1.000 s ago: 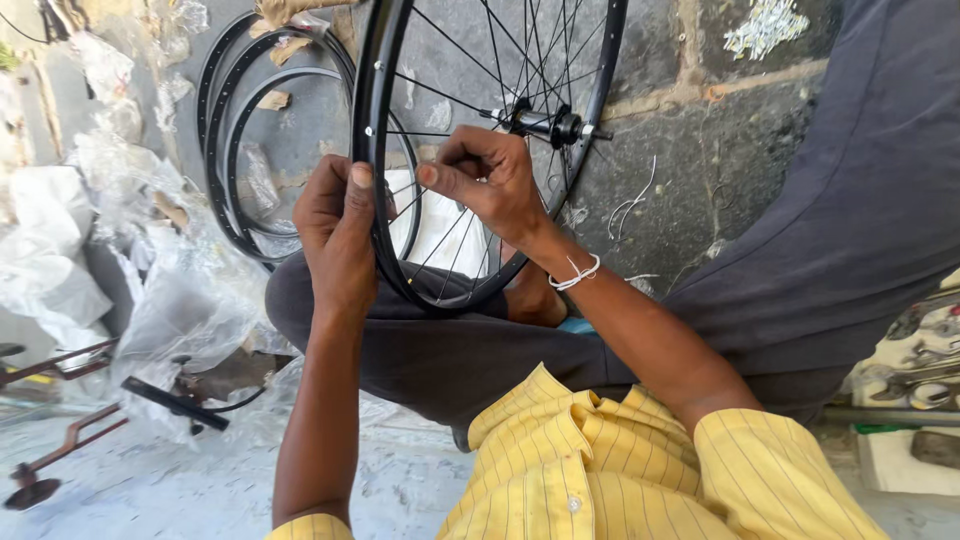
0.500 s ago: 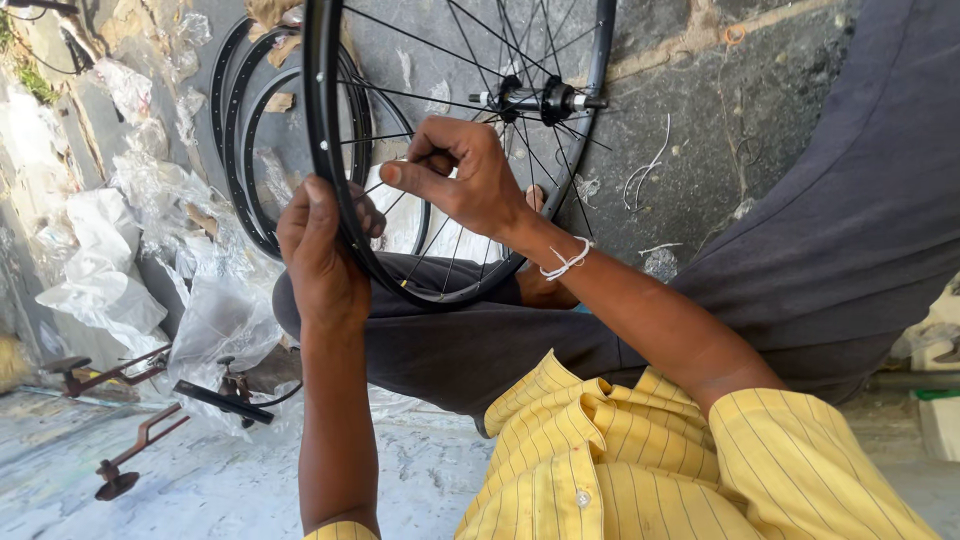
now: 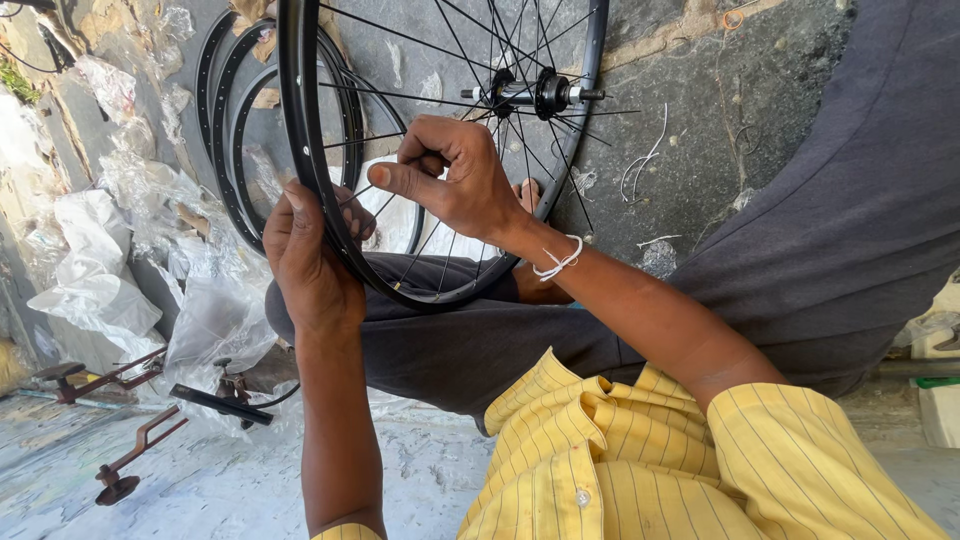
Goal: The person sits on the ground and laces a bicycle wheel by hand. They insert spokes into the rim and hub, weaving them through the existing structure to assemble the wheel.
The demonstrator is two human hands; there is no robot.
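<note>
A black bicycle wheel rim (image 3: pixel 300 120) with thin spokes and a metal hub (image 3: pixel 530 93) stands upright over my lap. My left hand (image 3: pixel 305 265) grips the rim's outer edge at its lower left. My right hand (image 3: pixel 455 180) reaches inside the wheel and pinches a spoke (image 3: pixel 365 190) near the rim, thumb pointing left. A white thread bracelet (image 3: pixel 560 262) circles my right wrist. My yellow striped sleeves (image 3: pixel 640 460) fill the bottom of the view.
Spare black rims (image 3: pixel 225 120) lean against the rough wall behind. Crumpled clear plastic bags (image 3: pixel 110 280) pile at the left. Rusty metal tools (image 3: pixel 130 460) and a black bar (image 3: pixel 220 405) lie on the concrete floor. My dark trouser leg (image 3: pixel 850 200) rises at the right.
The view has shifted so the wheel sits a little more to the left. My right hand moved slightly down the spoke; my left hand keeps its grip on the rim.
</note>
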